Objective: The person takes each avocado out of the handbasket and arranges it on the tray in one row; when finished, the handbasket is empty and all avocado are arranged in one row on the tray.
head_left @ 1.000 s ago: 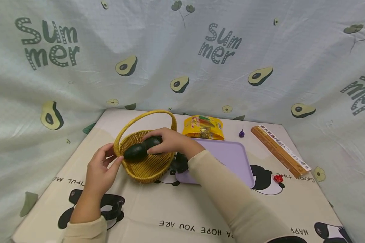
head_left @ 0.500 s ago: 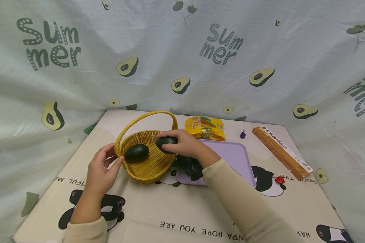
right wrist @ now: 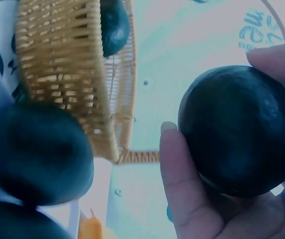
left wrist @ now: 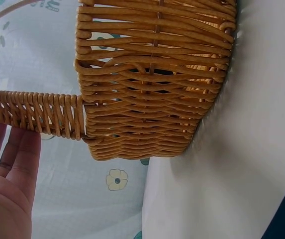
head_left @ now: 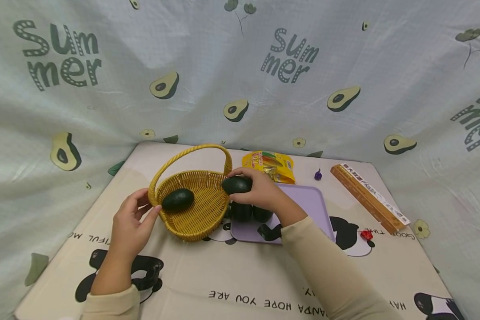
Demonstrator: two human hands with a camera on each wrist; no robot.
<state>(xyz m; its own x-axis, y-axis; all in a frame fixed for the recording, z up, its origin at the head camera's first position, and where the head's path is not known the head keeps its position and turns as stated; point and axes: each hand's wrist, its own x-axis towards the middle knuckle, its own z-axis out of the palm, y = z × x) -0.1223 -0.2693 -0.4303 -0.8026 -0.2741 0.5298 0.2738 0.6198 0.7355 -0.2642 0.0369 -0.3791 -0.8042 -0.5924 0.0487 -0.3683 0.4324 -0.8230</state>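
My left hand (head_left: 134, 222) pinches the handle of a yellow wicker basket (head_left: 196, 231) near its left base, thumb on one side and fingers on the other, as the left wrist view of the handle (left wrist: 38, 114) shows. Inside the basket's left part lies one dark green avocado (head_left: 178, 200). Just past the basket's right rim, my right hand (head_left: 264, 192) grips another avocado (head_left: 237, 185) above the lilac tray (head_left: 304, 200). On the tray, partly hidden below that hand, sit two more avocados (head_left: 241, 212); the right wrist view has one of them (right wrist: 38, 154) close beside the basket.
Behind the tray stands a yellow snack bag (head_left: 269, 165). A small purple wrapped piece (head_left: 318, 175) and a long brown pasta box (head_left: 370, 198) lie to the right. A red wrapped piece (head_left: 366, 234) is near the box. A printed curtain (head_left: 208, 66) hangs behind the table.
My right hand has lifted an avocado away from the one in the basket and carried it right, past the rim and over the tray. The left hand has stayed at the handle.
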